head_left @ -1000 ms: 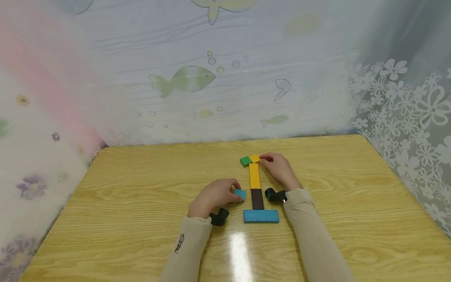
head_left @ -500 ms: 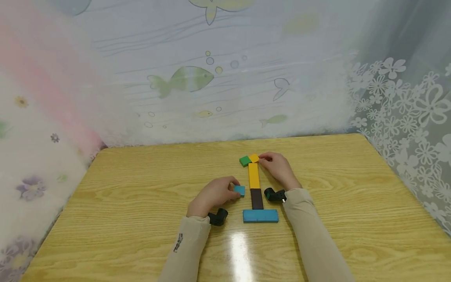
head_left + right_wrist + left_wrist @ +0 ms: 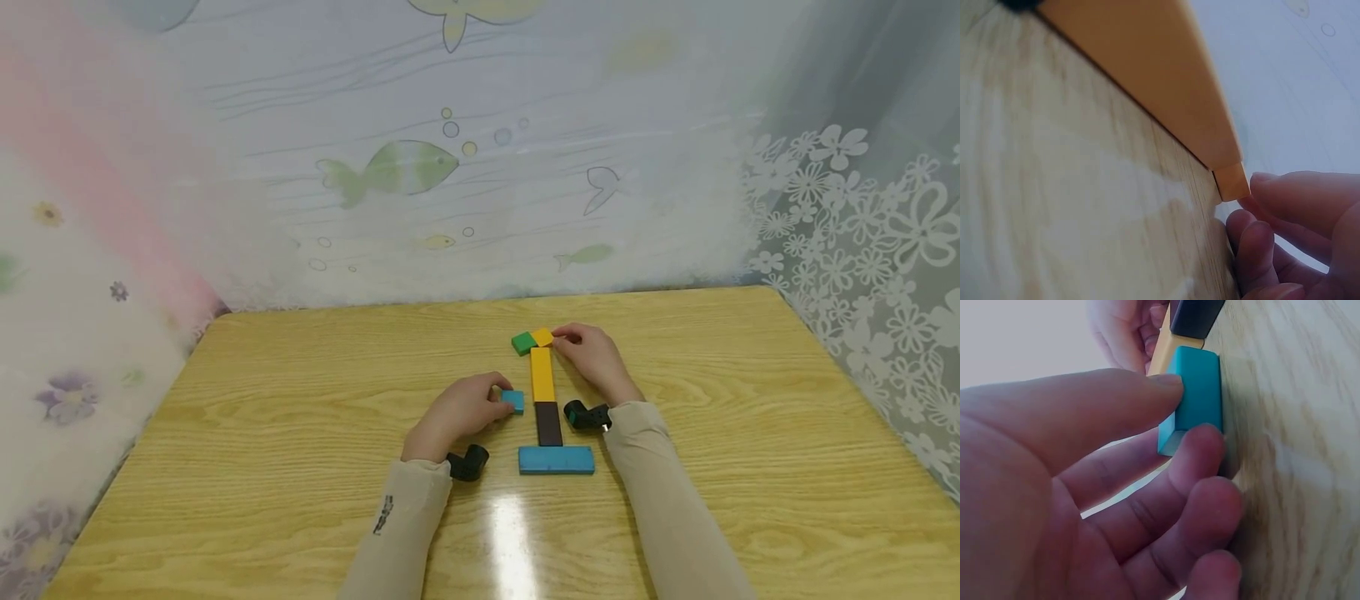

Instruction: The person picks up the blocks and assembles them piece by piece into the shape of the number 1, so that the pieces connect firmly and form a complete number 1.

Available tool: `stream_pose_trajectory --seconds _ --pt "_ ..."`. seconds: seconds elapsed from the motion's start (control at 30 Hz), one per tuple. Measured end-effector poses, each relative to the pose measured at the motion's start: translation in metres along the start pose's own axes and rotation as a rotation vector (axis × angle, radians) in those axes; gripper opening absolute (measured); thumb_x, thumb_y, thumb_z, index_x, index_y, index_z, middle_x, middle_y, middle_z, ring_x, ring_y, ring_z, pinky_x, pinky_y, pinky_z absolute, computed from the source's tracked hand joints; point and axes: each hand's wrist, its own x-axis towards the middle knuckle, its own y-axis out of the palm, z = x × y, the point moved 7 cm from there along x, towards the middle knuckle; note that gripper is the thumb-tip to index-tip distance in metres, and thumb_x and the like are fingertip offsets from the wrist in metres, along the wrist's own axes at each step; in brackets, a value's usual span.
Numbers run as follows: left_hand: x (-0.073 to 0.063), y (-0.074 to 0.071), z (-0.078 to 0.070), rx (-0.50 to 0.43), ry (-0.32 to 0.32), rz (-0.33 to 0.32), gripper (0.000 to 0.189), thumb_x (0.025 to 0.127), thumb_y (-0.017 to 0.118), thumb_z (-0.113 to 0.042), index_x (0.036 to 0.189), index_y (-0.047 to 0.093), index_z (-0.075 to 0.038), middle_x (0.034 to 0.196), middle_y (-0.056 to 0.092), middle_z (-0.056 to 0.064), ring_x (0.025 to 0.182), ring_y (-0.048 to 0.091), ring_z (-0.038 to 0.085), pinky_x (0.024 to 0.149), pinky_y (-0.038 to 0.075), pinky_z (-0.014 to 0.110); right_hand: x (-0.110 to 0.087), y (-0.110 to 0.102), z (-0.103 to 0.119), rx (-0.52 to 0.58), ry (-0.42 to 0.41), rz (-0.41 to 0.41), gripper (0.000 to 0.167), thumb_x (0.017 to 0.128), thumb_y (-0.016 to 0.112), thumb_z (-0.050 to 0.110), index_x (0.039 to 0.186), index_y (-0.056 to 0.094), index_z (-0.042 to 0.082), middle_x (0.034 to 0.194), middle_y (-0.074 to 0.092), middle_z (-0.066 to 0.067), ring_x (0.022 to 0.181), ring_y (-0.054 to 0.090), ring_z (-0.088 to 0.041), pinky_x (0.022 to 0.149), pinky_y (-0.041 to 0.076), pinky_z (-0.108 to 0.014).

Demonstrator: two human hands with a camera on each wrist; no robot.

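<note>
My left hand (image 3: 463,408) pinches a small blue square block (image 3: 513,402) by its left side, left of the upright column of blocks. In the left wrist view the thumb presses one face of this teal-looking block (image 3: 1199,394), low over the wood. At the column's far end, my right hand (image 3: 595,357) holds the right corner of a small yellow block (image 3: 542,337) between thumb and fingertips. A green block (image 3: 522,342) touches that yellow block's left side. Below them, a long yellow block (image 3: 541,374) meets a dark brown block (image 3: 549,423).
A long blue block (image 3: 556,460) lies crosswise at the near end of the column. All blocks lie on a wood-grain table (image 3: 285,400). Patterned curtains (image 3: 375,208) hang behind and beside it. Black wrist cameras (image 3: 587,415) sit near both cuffs.
My left hand has shifted slightly away from me with the small blue block, along the column's left side. The right hand and the other blocks stay in place.
</note>
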Motion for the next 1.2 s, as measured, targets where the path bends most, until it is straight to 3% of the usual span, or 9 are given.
stream_pose_trajectory --seconds 0.3,0.53,0.77,1.2 --pt "0.000 -0.004 0.000 0.022 0.013 -0.092 0.029 0.087 0.057 -0.032 0.113 0.054 -0.018 0.081 0.054 -0.005 0.066 0.051 0.013 0.062 0.041 0.029 0.000 0.000 0.000 0.000 -0.001 0.001 0.028 0.091 0.051 0.030 0.113 0.059 0.016 0.110 0.056 -0.006 0.095 0.050 -0.025 0.083 0.039 -0.041" --pt "0.001 -0.006 -0.001 0.031 0.021 -0.144 0.027 0.086 0.058 -0.028 0.111 0.054 -0.017 0.076 0.053 -0.005 0.060 0.049 0.013 0.057 0.040 0.028 0.001 0.000 -0.001 0.011 0.005 0.007 0.028 0.091 0.051 0.031 0.113 0.059 0.017 0.111 0.055 -0.006 0.095 0.050 -0.024 0.083 0.038 -0.040" --pt "0.002 -0.006 0.000 0.012 -0.007 -0.134 0.029 0.084 0.057 -0.021 0.113 0.054 -0.017 0.077 0.053 -0.004 0.059 0.049 0.014 0.054 0.038 0.029 0.001 0.000 -0.001 0.022 0.013 0.010 0.028 0.091 0.051 0.031 0.114 0.059 0.017 0.111 0.055 -0.005 0.095 0.050 -0.024 0.083 0.038 -0.040" --pt "0.007 -0.009 0.011 -0.061 -0.106 -0.226 0.038 0.084 0.059 -0.029 0.118 0.050 -0.016 0.083 0.058 -0.006 0.065 0.052 0.011 0.059 0.040 0.029 -0.001 0.000 0.001 0.034 0.011 0.013 0.028 0.091 0.050 0.031 0.114 0.059 0.017 0.111 0.056 -0.006 0.095 0.050 -0.025 0.084 0.038 -0.041"
